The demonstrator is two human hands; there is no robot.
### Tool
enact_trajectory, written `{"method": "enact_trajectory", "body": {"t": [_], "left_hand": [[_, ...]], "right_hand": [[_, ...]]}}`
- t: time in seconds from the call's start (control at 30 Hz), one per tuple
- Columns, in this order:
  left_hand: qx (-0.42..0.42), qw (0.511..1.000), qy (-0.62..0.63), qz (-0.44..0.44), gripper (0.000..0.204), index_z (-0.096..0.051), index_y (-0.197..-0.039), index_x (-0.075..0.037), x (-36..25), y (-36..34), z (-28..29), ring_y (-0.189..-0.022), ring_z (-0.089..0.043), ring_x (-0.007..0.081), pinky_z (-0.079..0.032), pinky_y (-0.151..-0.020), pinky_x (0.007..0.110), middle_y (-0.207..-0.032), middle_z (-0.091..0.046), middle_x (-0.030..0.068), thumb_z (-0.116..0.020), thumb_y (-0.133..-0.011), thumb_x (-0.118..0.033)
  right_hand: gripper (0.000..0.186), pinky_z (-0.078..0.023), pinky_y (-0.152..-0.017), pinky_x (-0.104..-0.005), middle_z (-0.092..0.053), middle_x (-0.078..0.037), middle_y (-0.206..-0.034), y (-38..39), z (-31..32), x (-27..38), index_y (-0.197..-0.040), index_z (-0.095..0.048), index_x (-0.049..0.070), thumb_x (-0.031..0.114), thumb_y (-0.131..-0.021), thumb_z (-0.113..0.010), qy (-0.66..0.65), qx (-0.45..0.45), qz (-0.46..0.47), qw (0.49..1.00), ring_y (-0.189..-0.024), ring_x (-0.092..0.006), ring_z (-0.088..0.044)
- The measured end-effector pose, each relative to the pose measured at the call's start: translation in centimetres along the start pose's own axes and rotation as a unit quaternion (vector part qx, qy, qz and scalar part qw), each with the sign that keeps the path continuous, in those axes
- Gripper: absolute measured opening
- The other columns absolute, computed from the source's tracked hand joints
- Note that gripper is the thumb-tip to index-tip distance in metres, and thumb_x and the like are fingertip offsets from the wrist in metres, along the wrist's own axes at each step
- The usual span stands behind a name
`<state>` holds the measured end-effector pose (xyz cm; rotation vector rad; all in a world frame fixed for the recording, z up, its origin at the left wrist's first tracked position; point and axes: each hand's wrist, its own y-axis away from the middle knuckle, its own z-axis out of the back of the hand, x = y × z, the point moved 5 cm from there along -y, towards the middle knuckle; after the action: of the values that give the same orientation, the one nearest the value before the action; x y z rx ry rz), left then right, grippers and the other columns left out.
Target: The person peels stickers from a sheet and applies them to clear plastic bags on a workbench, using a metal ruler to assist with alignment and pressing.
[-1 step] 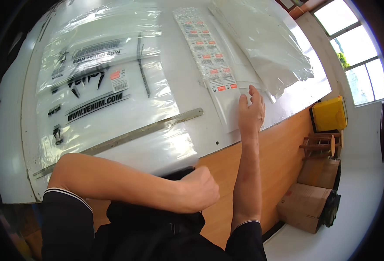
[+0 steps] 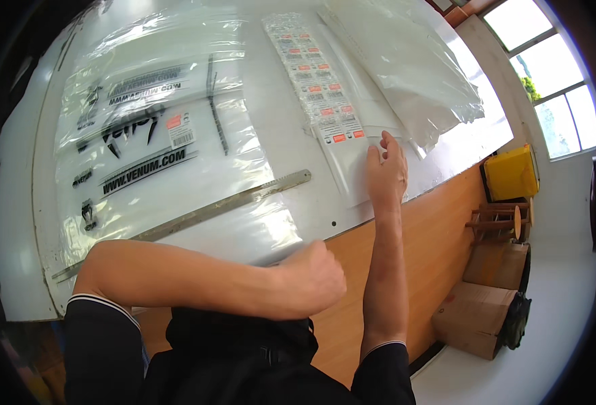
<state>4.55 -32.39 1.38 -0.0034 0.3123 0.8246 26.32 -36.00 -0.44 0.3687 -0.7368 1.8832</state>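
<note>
Clear printed bags (image 2: 152,138) lay on the table (image 2: 274,138), liable to slip.
The left hand (image 2: 311,280) was fisted near the bags, across which a metal ruler (image 2: 227,208) lay; whether it clasped anything could not be told. The right hand (image 2: 387,172), fingers slightly apart, was at the clear sheet (image 2: 352,181) beside the label strip (image 2: 321,88); contact was unclear. A sideways tug might have slid the slick bags askew under the ruler.
</note>
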Motion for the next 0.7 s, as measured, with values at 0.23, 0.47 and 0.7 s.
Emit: {"method": "enact_trajectory", "body": {"t": [0.23,0.47,0.7], "left_hand": [[-0.314,0.918,-0.018,0.240,0.012,-0.069,-0.095,-0.007,17.5,-3.4,6.6,-0.089,-0.069,0.0296,-0.055,-0.075,0.043,-0.092,-0.070,0.0087,-0.065,-0.089,-0.016],[-0.367,0.891,-0.026,0.266,0.018,-0.071,-0.100,-0.009,19.6,-5.4,4.8,-0.094,-0.067,0.0276,-0.054,-0.082,0.041,-0.100,-0.070,0.0075,-0.070,-0.086,-0.020],[-0.410,0.870,0.006,0.275,0.015,-0.072,-0.096,-0.008,19.6,-5.9,4.0,-0.091,-0.067,0.0288,-0.054,-0.082,0.041,-0.095,-0.072,0.0076,-0.068,-0.086,-0.017]], "right_hand": [[0.051,-0.047,-0.099,-0.0395,-0.068,-0.009,-0.116,-2.5,-1.6,-1.1,-0.134,-0.061,0.005,0.027,-0.088,-0.067,-0.045,0.135,-0.095,0.985,-0.110,-0.0262,-0.063],[0.055,-0.052,-0.090,-0.0374,-0.071,-0.009,-0.105,-2.9,-1.2,-0.7,-0.135,-0.060,0.003,0.027,-0.086,-0.069,-0.158,0.186,-0.117,0.963,-0.097,-0.0233,-0.068],[0.055,-0.053,-0.084,-0.0330,-0.071,-0.010,-0.103,-3.2,-1.0,-0.5,-0.135,-0.059,0.000,0.017,-0.084,-0.072,-0.063,0.189,-0.091,0.976,-0.094,-0.0189,-0.068]]}}
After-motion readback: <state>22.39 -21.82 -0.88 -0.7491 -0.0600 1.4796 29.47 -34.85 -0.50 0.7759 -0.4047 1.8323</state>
